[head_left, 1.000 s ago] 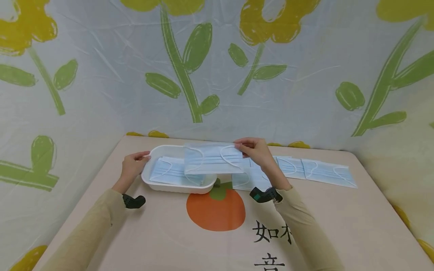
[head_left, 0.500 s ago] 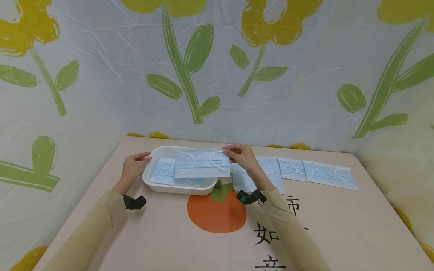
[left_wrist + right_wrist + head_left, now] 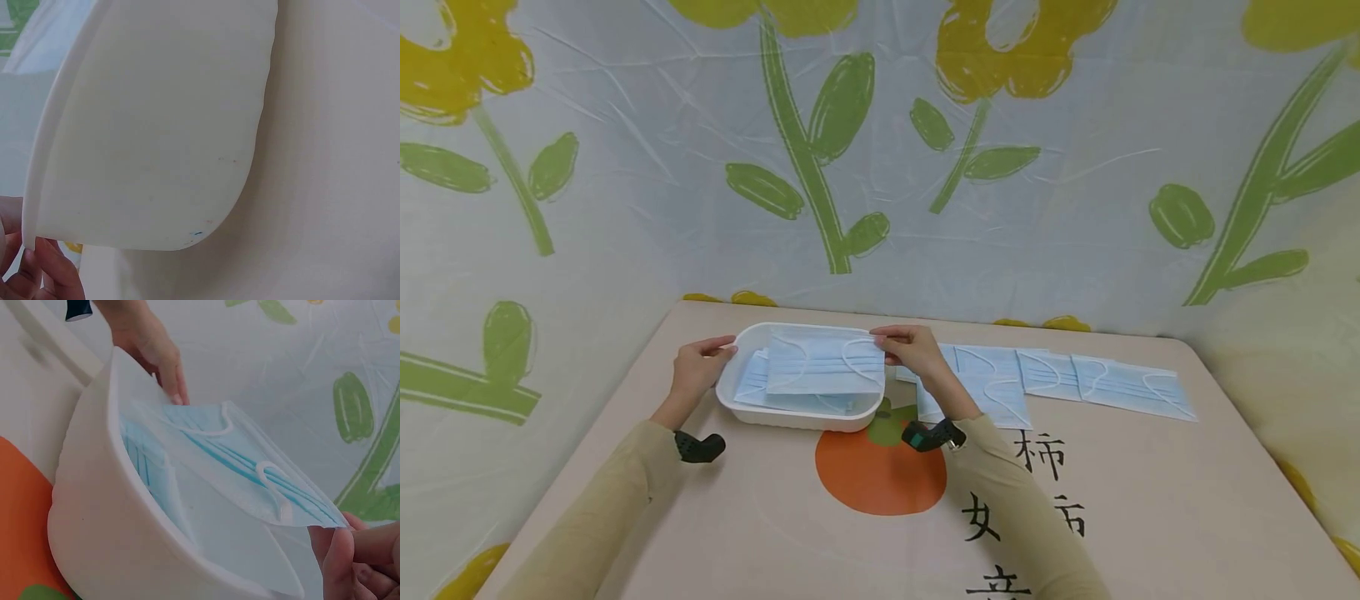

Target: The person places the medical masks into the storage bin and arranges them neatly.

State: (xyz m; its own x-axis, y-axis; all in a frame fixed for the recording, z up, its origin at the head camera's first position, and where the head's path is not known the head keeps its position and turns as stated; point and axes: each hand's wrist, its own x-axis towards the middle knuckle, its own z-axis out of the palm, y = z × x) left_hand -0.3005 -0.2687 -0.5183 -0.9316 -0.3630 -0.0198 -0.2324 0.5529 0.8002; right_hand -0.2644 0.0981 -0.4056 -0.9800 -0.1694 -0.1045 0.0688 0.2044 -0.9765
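Fingers of the right hand [image 3: 916, 352] pinch a mask [image 3: 823, 367] over the tray [image 3: 805, 421] left of them (head view). Left wrist: the left hand [image 3: 57, 270] pinches the tray's rim. Right wrist: the mask (pleated, blue) extends from the fingers.

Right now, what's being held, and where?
Right hand: pleated blue face mask, by its right end. Left hand: oblong white plastic tray, by its left rim.

Masks [image 3: 750, 383] in a tray [image 3: 797, 421] on the table [image 3: 737, 517], other masks [image 3: 1048, 375] right of the tray.
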